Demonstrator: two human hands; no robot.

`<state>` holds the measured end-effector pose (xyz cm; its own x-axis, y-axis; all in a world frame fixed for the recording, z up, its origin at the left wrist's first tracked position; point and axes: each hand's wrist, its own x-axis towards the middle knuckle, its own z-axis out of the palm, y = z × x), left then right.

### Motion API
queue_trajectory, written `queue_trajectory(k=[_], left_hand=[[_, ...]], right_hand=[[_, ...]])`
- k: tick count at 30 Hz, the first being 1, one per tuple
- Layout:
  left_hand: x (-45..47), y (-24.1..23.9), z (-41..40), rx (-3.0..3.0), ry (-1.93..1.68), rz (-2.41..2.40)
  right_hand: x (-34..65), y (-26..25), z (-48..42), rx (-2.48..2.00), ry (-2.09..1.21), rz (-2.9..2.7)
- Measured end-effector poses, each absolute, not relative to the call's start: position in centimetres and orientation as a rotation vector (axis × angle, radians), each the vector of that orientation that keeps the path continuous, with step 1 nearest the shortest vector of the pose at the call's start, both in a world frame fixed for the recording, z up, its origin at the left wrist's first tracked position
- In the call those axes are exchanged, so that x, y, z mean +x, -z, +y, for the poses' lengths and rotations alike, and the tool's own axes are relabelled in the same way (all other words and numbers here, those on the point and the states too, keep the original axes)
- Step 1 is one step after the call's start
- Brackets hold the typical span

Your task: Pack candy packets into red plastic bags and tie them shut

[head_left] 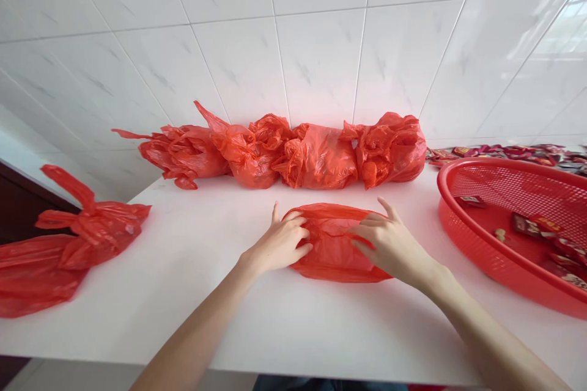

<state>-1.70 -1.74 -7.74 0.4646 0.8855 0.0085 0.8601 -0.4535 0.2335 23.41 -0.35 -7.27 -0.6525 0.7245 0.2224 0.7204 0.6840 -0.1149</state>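
White table point(192, 311) fills our view, near edge at the bottom, both forearms coming in from below.

Left hand point(279, 245) sits on the left end of a red plastic bag point(331, 252). Its fingers are curled onto the film and the thumb is up. We cannot tell if it pinches the plastic or only presses on it. Right hand point(391, 245) lies on the right end, fingers spread and apart, flat on top, gripping nothing.

The bag lies flat on the table at centre, directly between the two hands and touching both. Its long axis runs left to right, parallel to the table's front edge. Neither hand is nearer, as each covers one end. The mouth or knot is not clear to us.

Further left, near the table's edge and well apart from the hands, is a tied red bag point(98, 225), with flatter red bags point(32, 278) beside it. On the right is a red basket point(477, 253) with a few snack wrappers point(527, 225) inside.

At the back, a row of stuffed red bags point(316, 156) lies side by side against the tiled wall point(321, 43). Loose wrappers point(504, 151) are on the table at far right.
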Motion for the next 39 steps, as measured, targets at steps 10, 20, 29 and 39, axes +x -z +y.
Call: queue_trajectory(k=[10,20,29,39], left_hand=[[-3.3,7.4,-2.0,2.478,-0.118,1.675],[-1.3,8.2,-2.4,2.588,-0.442,1.381],[-2.3,9.4,-1.0,2.429,-0.104,1.560],[-2.5,9.5,-1.3,2.412,-0.111,1.556]], right_hand=[[24.8,8.2,1.3,-1.638,-0.248,-2.672],[23.6,7.8,0.3,-1.269,-0.203,-2.689],[24.6,8.3,1.6,-1.645,-0.331,-2.738],[25.0,8.2,1.2,-1.595,-0.358,-2.714]])
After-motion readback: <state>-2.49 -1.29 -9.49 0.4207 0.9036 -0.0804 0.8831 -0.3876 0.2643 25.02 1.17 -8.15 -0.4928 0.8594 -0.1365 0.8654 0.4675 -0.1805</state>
